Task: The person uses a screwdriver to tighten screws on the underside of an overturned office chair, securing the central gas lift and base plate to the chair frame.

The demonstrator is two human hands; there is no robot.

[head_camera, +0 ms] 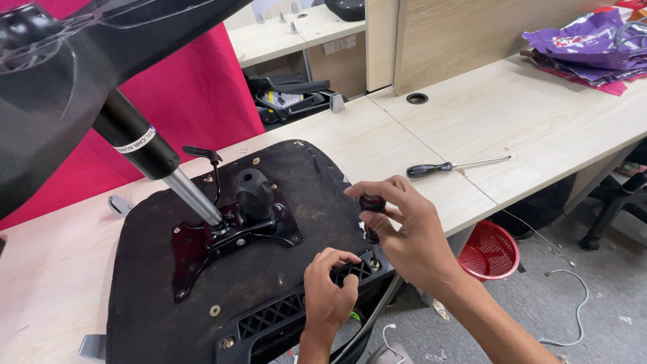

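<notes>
A short screwdriver (371,214) stands upright on a screw near the front edge of an upturned office chair seat (155,269), which lies on the pale wooden surface (552,121). The right hand (404,226) pinches its dark handle from above; the left hand (328,286) curls closed around the black plastic armrest bracket (283,317) beside it. Keeping the driver vertical, with the bracket pressed flat, looks wise so the tip stays seated. A longer screwdriver (451,165) lies farther back. On the floor, a red mesh bin (490,251) sits below the surface's edge; its contents cannot be seen.
</notes>
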